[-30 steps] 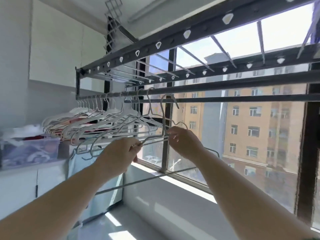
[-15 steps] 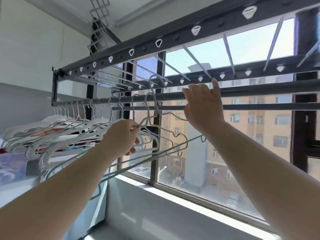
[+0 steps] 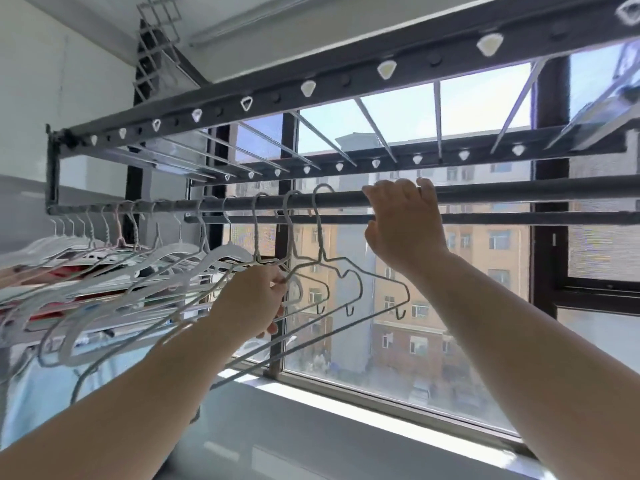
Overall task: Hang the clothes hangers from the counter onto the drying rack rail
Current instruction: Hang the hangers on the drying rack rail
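A dark rail (image 3: 502,194) of the drying rack runs across the window at head height. Several wire and white plastic hangers (image 3: 145,268) hang from its left part. The rightmost grey wire hanger (image 3: 375,273) hooks over the rail just left of my right hand. My right hand (image 3: 403,220) reaches up and curls its fingers over the rail. Lower and to the left, my left hand (image 3: 254,301) pinches the shoulder wires of the wire hangers under their necks.
The rack's upper frame (image 3: 346,81) with white clips and thin cross rods hangs overhead. A second thinner bar (image 3: 519,218) lies just behind the rail. The window and sill (image 3: 381,407) are straight ahead. Boxes and cloth sit low on the left.
The wire hanger's hook went up and now sits over the rail. My right hand rose from the hanger to grip the rail. The view tilted upward.
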`<state>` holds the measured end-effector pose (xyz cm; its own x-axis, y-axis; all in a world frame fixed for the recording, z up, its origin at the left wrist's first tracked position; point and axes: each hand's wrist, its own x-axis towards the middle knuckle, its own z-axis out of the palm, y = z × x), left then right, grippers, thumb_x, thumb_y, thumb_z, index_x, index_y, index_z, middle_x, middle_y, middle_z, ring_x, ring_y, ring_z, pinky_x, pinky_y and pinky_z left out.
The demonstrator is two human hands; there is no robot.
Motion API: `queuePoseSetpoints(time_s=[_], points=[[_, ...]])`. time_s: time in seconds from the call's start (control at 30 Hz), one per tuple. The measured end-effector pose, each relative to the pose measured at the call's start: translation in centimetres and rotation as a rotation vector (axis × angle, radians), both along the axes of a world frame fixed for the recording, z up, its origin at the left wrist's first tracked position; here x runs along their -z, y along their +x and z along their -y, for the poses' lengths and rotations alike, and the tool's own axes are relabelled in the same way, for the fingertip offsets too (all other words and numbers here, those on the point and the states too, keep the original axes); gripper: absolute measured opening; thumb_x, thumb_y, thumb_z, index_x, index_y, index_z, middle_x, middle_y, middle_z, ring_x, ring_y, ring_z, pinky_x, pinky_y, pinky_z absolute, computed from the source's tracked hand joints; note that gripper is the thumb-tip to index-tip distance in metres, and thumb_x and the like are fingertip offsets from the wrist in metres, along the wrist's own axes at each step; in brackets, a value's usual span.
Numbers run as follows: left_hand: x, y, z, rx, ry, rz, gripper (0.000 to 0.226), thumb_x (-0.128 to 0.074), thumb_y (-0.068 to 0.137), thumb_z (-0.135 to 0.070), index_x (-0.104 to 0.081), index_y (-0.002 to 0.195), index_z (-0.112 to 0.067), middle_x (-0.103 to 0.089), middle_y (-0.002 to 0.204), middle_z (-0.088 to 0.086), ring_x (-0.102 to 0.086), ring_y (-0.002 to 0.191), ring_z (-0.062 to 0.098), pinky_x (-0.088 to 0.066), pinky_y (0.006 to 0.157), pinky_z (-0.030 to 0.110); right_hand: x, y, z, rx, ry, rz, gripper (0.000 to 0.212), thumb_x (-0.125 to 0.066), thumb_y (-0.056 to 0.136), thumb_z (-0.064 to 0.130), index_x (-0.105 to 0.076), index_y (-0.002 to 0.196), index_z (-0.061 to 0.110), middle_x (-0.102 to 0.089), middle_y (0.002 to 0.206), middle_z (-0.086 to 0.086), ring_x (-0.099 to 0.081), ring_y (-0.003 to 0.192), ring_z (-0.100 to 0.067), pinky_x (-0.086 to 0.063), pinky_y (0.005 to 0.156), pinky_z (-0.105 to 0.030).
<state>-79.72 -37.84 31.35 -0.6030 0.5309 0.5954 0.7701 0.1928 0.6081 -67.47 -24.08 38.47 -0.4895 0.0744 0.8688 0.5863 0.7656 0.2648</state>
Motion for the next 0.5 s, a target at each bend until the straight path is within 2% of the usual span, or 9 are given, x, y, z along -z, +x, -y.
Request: queuePoseSetpoints(time_s=[0.23,0.33,0.37,0.43,0.5], points=[[0.3,-0.1,0.7,0.039,-0.030,-0.031,0.011,-0.045,0.093,-0.013,-0.051,0.086,-0.019,-0.060,0.063,0.003,-0.048,0.026,0.001,-0.038,0.029,0.014,-0.1,-0.1,1.0,0.007,-0.035,0.007,0.049,-0.043,0.088,0.016,-0.032,0.136,0.015,-0.040,0.141,-0.004,-0.032,0.131,-0.024,-0.010,0.112,-0.043],[0.0,0.0,1.4,0.027,-0.056,-0.057,0.008,-0.046,0.093,-0.015,-0.054,0.091,-0.017,-0.061,0.066,0.003,-0.052,0.031,0.002,-0.040,0.032,0.015,0.1,-0.1,1.5,0.024,-0.033,0.013,0.050,-0.044,0.088,0.016,-0.032,0.136,0.014,-0.038,0.141,-0.006,-0.030,0.132,-0.026,-0.007,0.113,-0.044],[-0.1,0.2,1.6,0.007,-0.073,-0.078,0.010,-0.047,0.092,-0.017,-0.056,0.096,-0.015,-0.064,0.071,0.003,-0.057,0.039,0.004,-0.043,0.038,0.017,0.2,-0.1,1.6,0.030,-0.032,0.017,0.050,-0.044,0.088,0.017,-0.031,0.136,0.014,-0.037,0.142,-0.006,-0.028,0.133,-0.026,-0.006,0.114,-0.044],[-0.3,0.6,1.9,-0.072,-0.113,-0.164,0.023,-0.049,0.091,-0.024,-0.056,0.110,-0.012,-0.068,0.092,0.006,-0.063,0.070,0.015,-0.046,0.061,0.022,0.5,-0.1,1.9,0.030,-0.026,0.014,0.049,-0.044,0.089,0.017,-0.032,0.136,0.013,-0.032,0.145,-0.007,-0.023,0.136,-0.026,-0.003,0.114,-0.043],[-0.3,1.0,2.2,-0.139,-0.067,-0.242,0.034,-0.049,0.091,-0.029,-0.051,0.120,-0.012,-0.062,0.114,0.005,-0.058,0.099,0.020,-0.040,0.080,0.026,1.1,0.2,2.0,0.007,-0.018,-0.014,0.047,-0.045,0.088,0.016,-0.035,0.134,0.011,-0.030,0.146,-0.008,-0.020,0.138,-0.025,-0.001,0.114,-0.042]])
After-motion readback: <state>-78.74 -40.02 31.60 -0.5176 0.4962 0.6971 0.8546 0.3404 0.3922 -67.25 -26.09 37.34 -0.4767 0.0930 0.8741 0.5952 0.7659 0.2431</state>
